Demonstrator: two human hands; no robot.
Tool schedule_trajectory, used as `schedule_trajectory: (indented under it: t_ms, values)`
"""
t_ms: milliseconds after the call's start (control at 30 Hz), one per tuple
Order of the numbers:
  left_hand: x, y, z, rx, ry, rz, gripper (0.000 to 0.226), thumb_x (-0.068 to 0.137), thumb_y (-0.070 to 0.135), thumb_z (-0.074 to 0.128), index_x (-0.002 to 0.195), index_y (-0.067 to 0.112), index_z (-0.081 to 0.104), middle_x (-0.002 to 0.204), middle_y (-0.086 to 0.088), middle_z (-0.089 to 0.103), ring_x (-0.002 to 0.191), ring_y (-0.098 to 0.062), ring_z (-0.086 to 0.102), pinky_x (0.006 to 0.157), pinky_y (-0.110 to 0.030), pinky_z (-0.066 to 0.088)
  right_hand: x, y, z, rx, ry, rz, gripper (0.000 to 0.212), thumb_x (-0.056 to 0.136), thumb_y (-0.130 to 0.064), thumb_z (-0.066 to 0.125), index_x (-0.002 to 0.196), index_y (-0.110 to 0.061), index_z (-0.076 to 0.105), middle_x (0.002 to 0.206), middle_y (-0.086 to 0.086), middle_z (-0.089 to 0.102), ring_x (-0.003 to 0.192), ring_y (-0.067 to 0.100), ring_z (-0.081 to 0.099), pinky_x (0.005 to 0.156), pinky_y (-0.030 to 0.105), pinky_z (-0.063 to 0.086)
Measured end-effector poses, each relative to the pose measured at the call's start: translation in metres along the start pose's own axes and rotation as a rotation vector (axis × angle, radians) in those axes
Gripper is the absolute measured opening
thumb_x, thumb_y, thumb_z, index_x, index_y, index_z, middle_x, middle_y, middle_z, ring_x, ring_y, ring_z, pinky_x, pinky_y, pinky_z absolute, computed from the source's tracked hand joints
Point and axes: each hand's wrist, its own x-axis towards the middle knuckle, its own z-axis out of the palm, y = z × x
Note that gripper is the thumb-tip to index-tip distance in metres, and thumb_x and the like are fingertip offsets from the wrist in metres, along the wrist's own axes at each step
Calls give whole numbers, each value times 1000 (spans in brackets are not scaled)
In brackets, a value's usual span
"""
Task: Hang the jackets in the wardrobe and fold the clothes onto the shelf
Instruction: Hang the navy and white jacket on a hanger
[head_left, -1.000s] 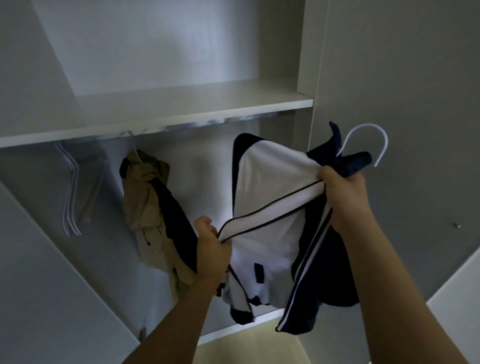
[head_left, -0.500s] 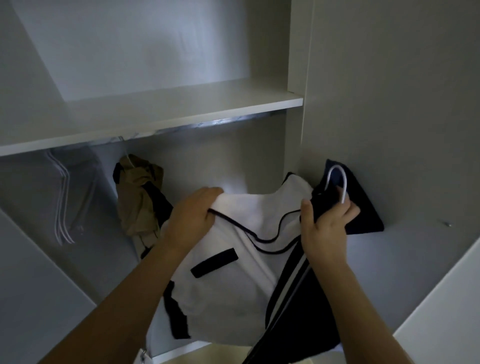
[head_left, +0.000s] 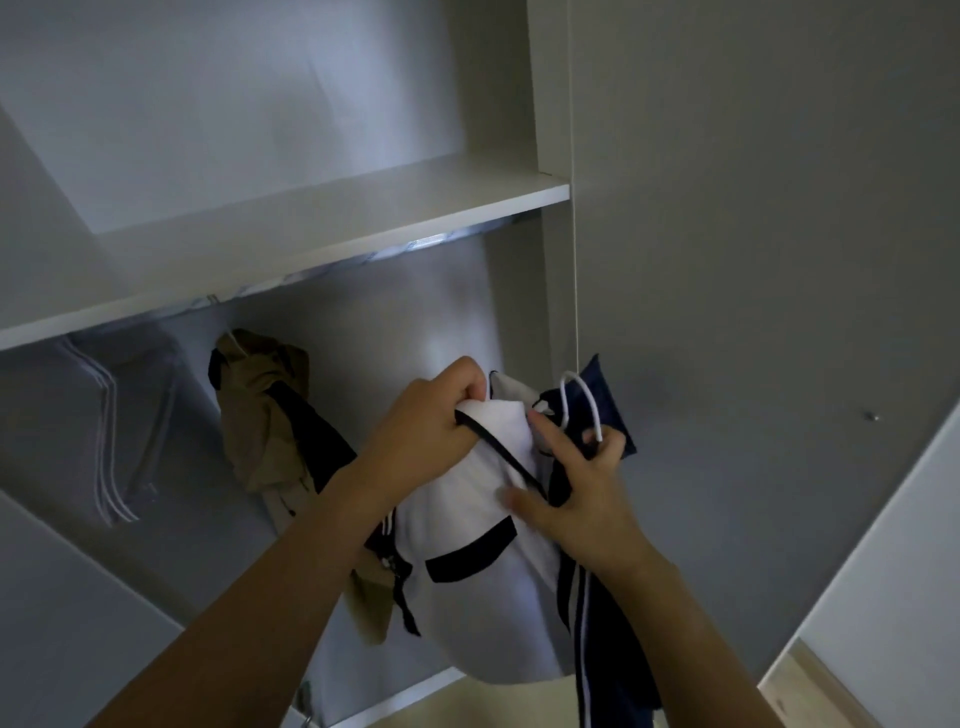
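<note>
Now, jacket (head_left: 483, 597): white with navy trim, held up in front of the wardrobe (head_left: 363, 130) opening, below the shelf (head_left: 291, 244); lower part hangs down between both forearms.
Left hand (head_left: 431, 431): fingers curled over the white collar edge, pinching the fabric at its black piping; knuckles up, arm reaching in from lower left.
Right hand (head_left: 576, 488): fingers curled round the navy part of the jacket and the neck of the hanger (head_left: 582, 402); thumb laid on the white panel; arm comes up from lower right.
Hanger: white, hook sticks up just above the right fingers, free of the rail (head_left: 363, 260).
Wardrobe: open, rail runs under the shelf.
Tan jacket (head_left: 265, 415): hangs on the rail, left of the held jacket, partly behind the left forearm.
Spare hangers (head_left: 111, 431): white, bunched on the rail at far left, well apart from the hands.
Shelf: white board above the rail.
Door (head_left: 753, 260): grey panel right of the opening, behind the right hand.
</note>
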Motion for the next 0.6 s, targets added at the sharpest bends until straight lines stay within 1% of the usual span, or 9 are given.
schedule_trajectory:
  t_ms: [67, 133, 167, 233, 300, 367, 433, 500, 600]
  values:
    - [3, 6, 4, -30, -40, 17, 22, 87, 25, 60, 79, 33, 40, 61, 6, 52, 56, -14, 51, 53, -36, 43, 1, 2, 5, -130, 11, -4, 69, 72, -58, 72, 135, -47, 46, 108, -15, 16, 97, 8, 46, 87, 12, 38]
    - [3, 8, 7, -54, -77, 28, 24, 87, 24, 61, 79, 34, 42, 63, 6, 56, 57, -13, 52, 52, -34, 43, 5, -2, 4, -175, 85, 54, 37, 77, -49, 69, 113, -42, 62, 105, -15, 18, 84, 16, 55, 73, 22, 45]
    - [1, 7, 7, -65, -97, 23, 22, 87, 25, 62, 81, 35, 43, 66, 6, 58, 59, -12, 55, 53, -33, 44, 7, -3, 2, -170, 109, 97, 26, 77, -50, 63, 101, -40, 64, 105, -15, 21, 77, 14, 55, 67, 24, 46]
    - [-5, 0, 7, -79, -174, -15, 18, 87, 32, 60, 86, 40, 44, 74, 11, 61, 66, -9, 59, 57, -27, 46, 10, -2, -1, -68, 173, 176, 25, 72, -53, 50, 88, -36, 60, 104, -14, 28, 73, 5, 54, 61, 25, 45]
    - [-16, -12, 10, -88, -283, -60, 15, 82, 36, 58, 86, 45, 46, 78, 17, 60, 69, -3, 58, 60, -22, 46, 10, -2, -2, 94, 243, 227, 18, 76, -48, 48, 83, -36, 60, 100, -24, 30, 77, -4, 53, 63, 20, 40]
    - [-32, -29, 21, -77, -345, -106, 9, 74, 38, 56, 76, 42, 48, 72, 15, 55, 64, -4, 54, 57, -24, 41, 8, -2, 0, 171, 252, 246, 12, 83, -42, 51, 81, -36, 61, 99, -29, 30, 78, -9, 51, 64, 16, 38]
    - [-50, -48, 36, -56, -329, -177, 7, 72, 37, 55, 73, 33, 49, 72, 9, 53, 68, -13, 54, 60, -35, 42, 5, 1, 3, 217, 243, 255, 15, 88, -35, 52, 77, -35, 62, 99, -26, 31, 78, -10, 50, 65, 15, 37]
    - [-63, -66, 48, -100, -269, -305, 9, 79, 26, 60, 83, 19, 56, 83, -4, 56, 77, -22, 58, 71, -44, 47, 3, 4, 7, 255, 231, 269, 21, 91, -25, 54, 75, -37, 62, 100, -22, 31, 77, -12, 50, 67, 13, 36]
    - [-68, -79, 57, -99, -163, -365, 7, 87, 9, 57, 88, 15, 55, 84, -5, 56, 78, -19, 56, 73, -44, 48, -4, 10, 11, 239, 182, 312, 37, 93, -15, 51, 88, -51, 59, 101, -19, 31, 81, -13, 49, 73, 12, 37]
